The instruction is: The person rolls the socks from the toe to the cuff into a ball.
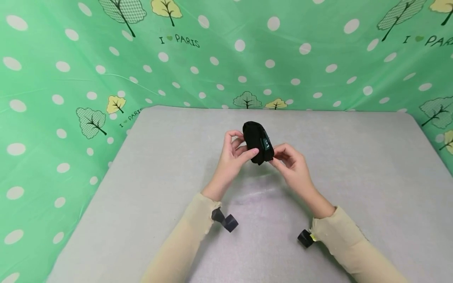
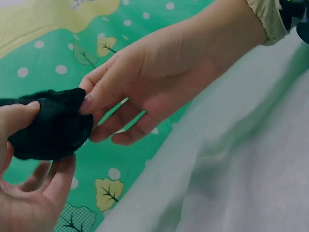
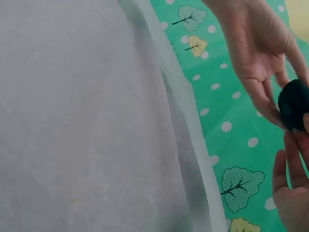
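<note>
In the head view a small, rounded black fabric item, folded thick like a soft pouch, is held up over the table. A dark tag with light lettering shows on its right side. My left hand grips it from the left, thumb across the near face and fingers behind. At its lower right edge, my right hand pinches the fabric between thumb and fingertips. In the left wrist view, the right thumb presses a corner of the black fabric item. Only part of it shows in the right wrist view.
A grey cloth-covered table spreads under both hands. Behind it and to the sides hangs a green curtain with white dots and printed trees. Black wrist-worn devices stick out from both beige sleeves.
</note>
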The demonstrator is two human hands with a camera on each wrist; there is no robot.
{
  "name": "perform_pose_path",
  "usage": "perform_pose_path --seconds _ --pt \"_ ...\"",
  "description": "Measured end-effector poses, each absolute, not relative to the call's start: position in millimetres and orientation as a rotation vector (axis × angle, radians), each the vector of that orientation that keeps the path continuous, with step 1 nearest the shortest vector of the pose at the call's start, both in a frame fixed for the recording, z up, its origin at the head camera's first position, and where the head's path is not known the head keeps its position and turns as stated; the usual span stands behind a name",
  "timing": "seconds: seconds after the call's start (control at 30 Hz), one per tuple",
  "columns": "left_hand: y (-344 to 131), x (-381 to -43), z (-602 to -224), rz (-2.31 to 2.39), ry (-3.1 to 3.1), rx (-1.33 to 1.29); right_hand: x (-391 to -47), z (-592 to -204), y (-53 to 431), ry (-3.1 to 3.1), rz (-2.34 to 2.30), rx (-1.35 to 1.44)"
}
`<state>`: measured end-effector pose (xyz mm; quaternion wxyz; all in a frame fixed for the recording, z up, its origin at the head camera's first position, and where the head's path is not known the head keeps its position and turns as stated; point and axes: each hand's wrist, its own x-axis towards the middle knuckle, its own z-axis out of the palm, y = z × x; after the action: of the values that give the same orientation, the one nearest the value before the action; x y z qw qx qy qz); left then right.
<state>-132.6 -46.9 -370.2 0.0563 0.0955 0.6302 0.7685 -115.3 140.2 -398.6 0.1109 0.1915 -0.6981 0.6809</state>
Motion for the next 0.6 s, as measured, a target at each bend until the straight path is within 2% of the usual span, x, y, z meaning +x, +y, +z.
perform_pose_path --seconds 0.33,0.6 --pt "-42 -134 -369 2.277 2.136 0.339 -113 -403 138 -2.030 2.096 0.531" --pt "-40 -136 -377 2.197 2.428 0.293 -104 -405 128 -2.125 1.842 0.605"
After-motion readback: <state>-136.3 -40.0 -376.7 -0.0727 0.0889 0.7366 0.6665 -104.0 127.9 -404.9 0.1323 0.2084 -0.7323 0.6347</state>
